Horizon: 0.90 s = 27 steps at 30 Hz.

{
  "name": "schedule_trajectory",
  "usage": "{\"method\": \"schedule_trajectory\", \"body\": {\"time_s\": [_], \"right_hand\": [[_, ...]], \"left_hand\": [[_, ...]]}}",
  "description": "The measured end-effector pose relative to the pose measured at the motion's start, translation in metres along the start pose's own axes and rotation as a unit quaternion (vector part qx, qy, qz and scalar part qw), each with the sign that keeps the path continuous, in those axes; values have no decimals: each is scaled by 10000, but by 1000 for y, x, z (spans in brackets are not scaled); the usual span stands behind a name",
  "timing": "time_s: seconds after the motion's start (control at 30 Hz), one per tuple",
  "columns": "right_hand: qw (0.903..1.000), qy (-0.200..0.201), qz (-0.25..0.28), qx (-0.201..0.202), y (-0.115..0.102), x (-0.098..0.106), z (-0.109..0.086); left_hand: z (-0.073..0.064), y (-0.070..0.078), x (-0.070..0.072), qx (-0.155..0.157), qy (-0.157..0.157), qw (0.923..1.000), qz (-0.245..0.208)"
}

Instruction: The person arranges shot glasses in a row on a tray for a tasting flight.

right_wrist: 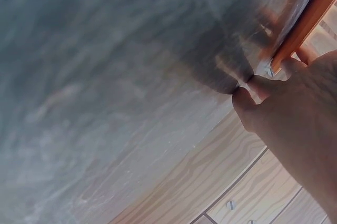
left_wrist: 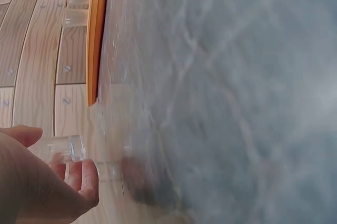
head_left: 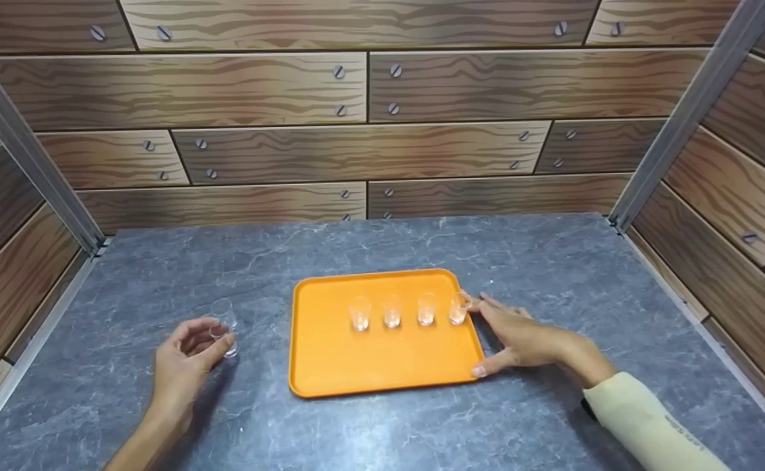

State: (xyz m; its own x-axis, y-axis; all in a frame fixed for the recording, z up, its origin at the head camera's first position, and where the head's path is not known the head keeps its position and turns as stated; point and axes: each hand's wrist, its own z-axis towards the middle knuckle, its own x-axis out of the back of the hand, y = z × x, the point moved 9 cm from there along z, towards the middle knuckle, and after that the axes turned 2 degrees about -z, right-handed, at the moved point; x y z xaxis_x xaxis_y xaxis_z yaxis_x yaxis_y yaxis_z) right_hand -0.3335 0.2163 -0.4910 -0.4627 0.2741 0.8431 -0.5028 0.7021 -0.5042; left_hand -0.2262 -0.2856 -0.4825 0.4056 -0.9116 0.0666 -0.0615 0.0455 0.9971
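In the head view my left hand point(head_left: 183, 356) pinches a small clear shot glass point(head_left: 230, 352) between thumb and fingers, low over the table left of the tray. Just behind it shows the faint outline of another clear glass point(head_left: 223, 307). The left wrist view has the held glass point(left_wrist: 76, 147) lying sideways between thumb and fingertips. An orange tray point(head_left: 337, 366) bears a row of several clear shot glasses point(head_left: 360, 317). My right hand point(head_left: 520, 337) rests along the tray's right edge, thumb on the rim near the front corner, index finger right beside the rightmost glass point(head_left: 458, 311).
The grey marbled table point(head_left: 382, 432) surrounds the tray. Wood-patterned panels point(head_left: 369, 150) enclose it at the back and both sides, with metal posts point(head_left: 670, 118) at the back corners.
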Motion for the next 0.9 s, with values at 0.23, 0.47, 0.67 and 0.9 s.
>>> {"method": "schedule_trajectory", "body": {"time_s": [0.23,0.47,0.67,0.9], "right_hand": [[10000,6,-14,-2,0,0,-1],[10000,-16,33,20,0,-1,0],[10000,-37,12,-29,1,-1,0],[10000,-10,20,-35,0,0,0]], "left_hand": [[-3,6,-15,-286,83,9994,-150],[-7,8,-33,-348,-82,9993,-45],[-8,10,-48,-368,-180,9990,152],[-7,14,-65,-471,-333,9983,-49]]}}
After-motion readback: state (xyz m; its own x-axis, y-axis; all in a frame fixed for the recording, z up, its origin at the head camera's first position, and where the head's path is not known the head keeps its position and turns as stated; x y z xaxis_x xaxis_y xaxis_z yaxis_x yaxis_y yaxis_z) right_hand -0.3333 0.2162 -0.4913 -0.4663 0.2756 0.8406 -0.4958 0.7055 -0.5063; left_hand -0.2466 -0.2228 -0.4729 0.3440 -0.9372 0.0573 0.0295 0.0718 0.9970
